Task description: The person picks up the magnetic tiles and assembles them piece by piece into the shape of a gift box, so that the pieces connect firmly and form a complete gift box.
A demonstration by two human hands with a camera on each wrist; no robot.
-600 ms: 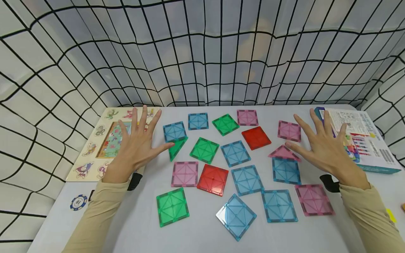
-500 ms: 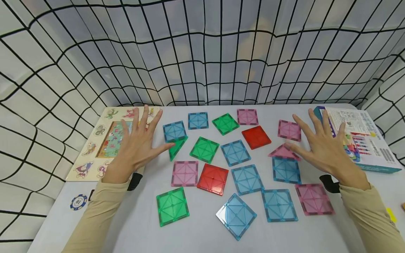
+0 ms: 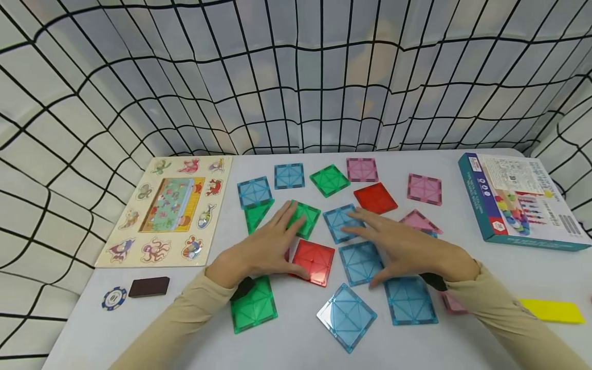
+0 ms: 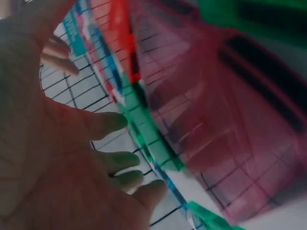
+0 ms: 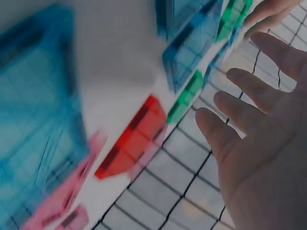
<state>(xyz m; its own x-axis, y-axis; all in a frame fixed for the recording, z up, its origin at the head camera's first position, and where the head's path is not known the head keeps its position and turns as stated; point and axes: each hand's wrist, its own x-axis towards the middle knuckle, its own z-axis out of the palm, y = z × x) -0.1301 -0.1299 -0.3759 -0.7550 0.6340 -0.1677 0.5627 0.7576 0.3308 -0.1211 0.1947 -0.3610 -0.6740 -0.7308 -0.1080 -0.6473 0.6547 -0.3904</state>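
Note:
My left hand (image 3: 268, 249) hangs over the left-middle tiles with fingers spread. It holds nothing. Its fingertips are near a green square tile (image 3: 309, 218), and the thumb lies over the edge of a red square tile (image 3: 316, 259). A pink tile (image 4: 216, 120) shows large beneath it in the left wrist view; the hand mostly hides that tile in the head view. My right hand (image 3: 407, 244), also with loose, spread fingers, hovers above blue square tiles (image 3: 358, 264). Whether any fingertip touches a tile, I cannot tell. Nearest the front lies a blue tile (image 3: 347, 318) turned cornerwise.
More see-through tiles, such as a red one (image 3: 375, 198) and a pink triangle (image 3: 420, 220), lie scattered on the white table. A wooden puzzle board (image 3: 217, 172) sits at left, near a poker chip (image 3: 113, 298) and dark block (image 3: 149, 287). A box (image 3: 532, 200) stands at right, with a yellow piece (image 3: 552, 311).
Both hands have moved inward from the table's sides to above the middle tiles. The puzzle board and box are now uncovered. The tiles look unmoved.

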